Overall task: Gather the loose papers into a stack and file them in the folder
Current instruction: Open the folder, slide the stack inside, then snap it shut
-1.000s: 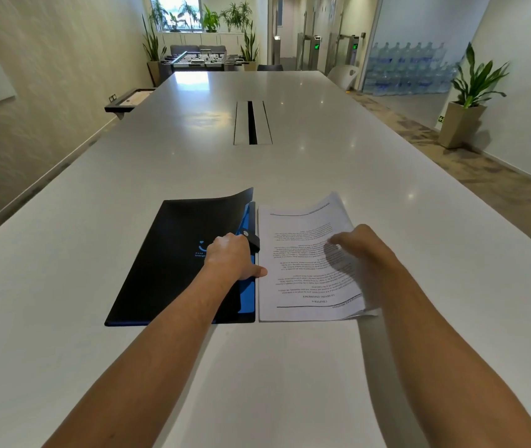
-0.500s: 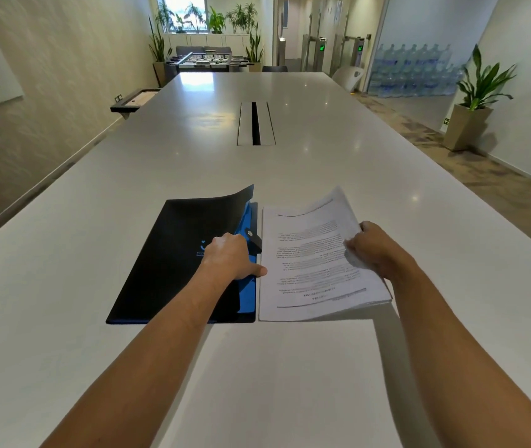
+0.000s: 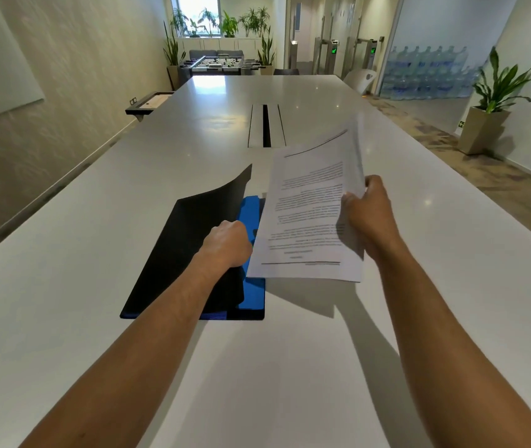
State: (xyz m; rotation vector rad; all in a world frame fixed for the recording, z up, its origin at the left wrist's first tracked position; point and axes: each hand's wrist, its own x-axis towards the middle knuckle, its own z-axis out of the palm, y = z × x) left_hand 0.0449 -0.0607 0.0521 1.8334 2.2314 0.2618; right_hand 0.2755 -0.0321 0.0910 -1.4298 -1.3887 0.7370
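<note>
A black folder (image 3: 189, 250) with a blue inner flap (image 3: 251, 218) lies on the white table (image 3: 63, 270); its cover curls up at the far right corner. My left hand (image 3: 227, 244) presses on the folder near the blue flap, its fingers closed on the cover's edge. My right hand (image 3: 366, 215) grips the right edge of a stack of printed papers (image 3: 309, 215), which is lifted off the table and tilted. The stack's left edge hangs over the blue flap and hides part of it.
A cable slot (image 3: 265, 126) runs along the table's middle beyond the papers. A potted plant (image 3: 492, 111) stands on the floor at the right. A small side shelf (image 3: 149, 103) juts from the left wall. Water bottles are stacked far right.
The paper stack has come up off the table in my right hand and shifted left over the folder's blue flap. My left hand has stayed on the folder.
</note>
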